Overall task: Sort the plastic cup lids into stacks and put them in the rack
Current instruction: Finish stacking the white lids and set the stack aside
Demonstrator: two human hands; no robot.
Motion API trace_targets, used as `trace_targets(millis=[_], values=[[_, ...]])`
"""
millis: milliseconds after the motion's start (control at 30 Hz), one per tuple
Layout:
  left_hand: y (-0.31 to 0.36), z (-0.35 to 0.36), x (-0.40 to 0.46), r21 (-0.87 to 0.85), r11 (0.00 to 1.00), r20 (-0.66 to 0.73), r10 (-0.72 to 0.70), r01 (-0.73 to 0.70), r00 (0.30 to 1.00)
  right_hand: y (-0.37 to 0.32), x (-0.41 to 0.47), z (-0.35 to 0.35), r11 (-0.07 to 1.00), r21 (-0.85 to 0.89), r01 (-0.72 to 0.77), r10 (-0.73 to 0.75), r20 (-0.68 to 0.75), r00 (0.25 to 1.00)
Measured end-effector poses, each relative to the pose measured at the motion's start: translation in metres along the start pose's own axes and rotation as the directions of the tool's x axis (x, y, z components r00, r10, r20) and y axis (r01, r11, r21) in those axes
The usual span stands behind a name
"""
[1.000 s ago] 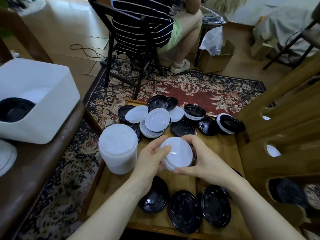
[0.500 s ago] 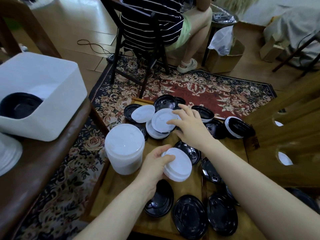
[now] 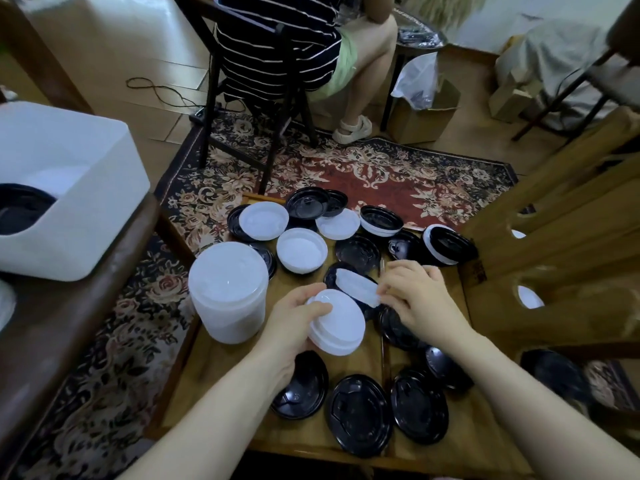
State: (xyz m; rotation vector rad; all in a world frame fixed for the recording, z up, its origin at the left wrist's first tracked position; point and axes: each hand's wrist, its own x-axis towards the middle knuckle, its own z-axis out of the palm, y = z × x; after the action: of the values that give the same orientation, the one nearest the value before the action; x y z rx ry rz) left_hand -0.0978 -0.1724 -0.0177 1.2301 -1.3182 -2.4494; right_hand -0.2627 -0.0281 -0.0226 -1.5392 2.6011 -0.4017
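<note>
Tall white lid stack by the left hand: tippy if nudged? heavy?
The tall white lid stack is probably light, being thin translucent plastic. It stands taller than wide near the table's left edge, so a sideways push may topple or shear it. The nested lids would likely slide apart rather than move together.

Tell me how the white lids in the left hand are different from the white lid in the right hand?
The left hand grips a small stack of white lids, while the right hand pinches a single white lid. The stack shows its broad round top; the single lid is tilted, nearly edge-on. The stack looks thicker; the single lid looks thin. Both are white, round plastic, held above the wooden table.
</note>
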Motion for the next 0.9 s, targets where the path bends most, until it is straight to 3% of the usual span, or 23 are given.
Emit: trace_targets(millis=[67,133,200,300,433,567,700,833,900], values=[[0.0,0.0,-0.001,0.004,1.0,0.0,0.004,-0.004,1.0,-0.007,-0.008,-0.015,0.925,0.298,-0.236,0.235,0.04,0.971],[0.0,0.0,-0.001,0.007,1.0,-0.006,0.019,-0.019,1.0,-0.017,-0.012,-0.033,0.701,0.596,-0.392,0.419,0.101,0.903],[0.001,-0.001,0.0,-0.002,0.999,-0.02,0.037,-0.038,0.999,-0.023,-0.014,-0.046,0.422,0.794,-0.436,0.538,0.167,0.826],[0.001,-0.001,0.001,-0.033,0.998,-0.039,0.055,-0.056,0.998,-0.028,-0.019,-0.053,0.071,0.919,-0.388,0.575,0.281,0.769],[0.001,0.0,0.0,-0.051,0.996,-0.03,0.075,-0.076,0.997,-0.035,-0.021,-0.047,-0.169,0.914,-0.37,0.504,0.403,0.764],[0.001,-0.001,0.0,-0.088,0.989,-0.003,0.121,-0.121,0.993,-0.042,-0.019,-0.041,-0.259,0.893,-0.369,0.424,0.448,0.787],[0.001,-0.001,0.001,-0.108,0.982,0.015,0.158,-0.156,0.987,-0.051,-0.021,-0.037,-0.224,0.89,-0.398,0.349,0.455,0.819],[0.0,-0.003,0.002,-0.115,0.981,0.024,0.162,-0.158,0.987,-0.055,-0.023,-0.037,-0.065,0.88,-0.47,0.289,0.467,0.835],[0.001,-0.005,0.003,-0.129,0.981,0.025,0.152,-0.147,0.988,-0.053,-0.025,-0.038,0.129,0.838,-0.53,0.268,0.485,0.832]])
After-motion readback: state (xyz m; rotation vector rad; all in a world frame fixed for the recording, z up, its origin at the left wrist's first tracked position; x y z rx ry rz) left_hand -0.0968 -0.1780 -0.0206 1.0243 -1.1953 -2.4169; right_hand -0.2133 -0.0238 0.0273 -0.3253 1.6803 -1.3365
